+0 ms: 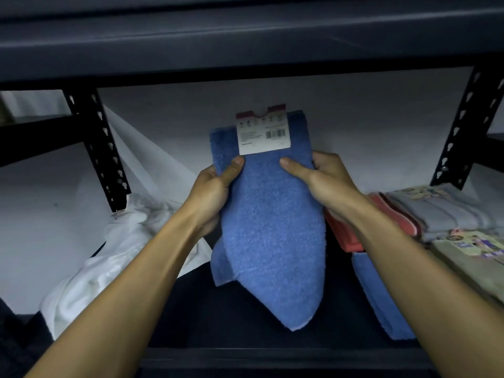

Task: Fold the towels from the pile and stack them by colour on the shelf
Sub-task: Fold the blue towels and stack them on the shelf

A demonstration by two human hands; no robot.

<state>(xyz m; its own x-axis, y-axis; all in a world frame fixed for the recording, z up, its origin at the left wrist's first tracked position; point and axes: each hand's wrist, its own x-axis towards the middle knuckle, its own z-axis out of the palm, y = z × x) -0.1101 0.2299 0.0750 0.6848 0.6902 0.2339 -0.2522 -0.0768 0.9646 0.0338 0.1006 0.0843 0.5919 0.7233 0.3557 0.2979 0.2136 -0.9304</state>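
Note:
A folded blue towel (268, 227) with a white and red paper label (263, 130) at its top hangs in the middle of the view, held upright above the dark shelf board (240, 323). My left hand (215, 192) grips its left edge, thumb on the front. My right hand (319, 181) grips the right edge the same way. Its lower end hangs to a point. Another blue towel (379, 298) lies flat on the shelf at the right, partly under my right forearm. A pink towel (346, 236) lies behind that one.
A crumpled white towel or sheet (103, 257) lies at the left of the shelf. Grey folded towels with labels (450, 211) are stacked at the right. Black perforated uprights (101, 148) (463, 126) frame the bay, and an upper shelf (245, 42) spans overhead.

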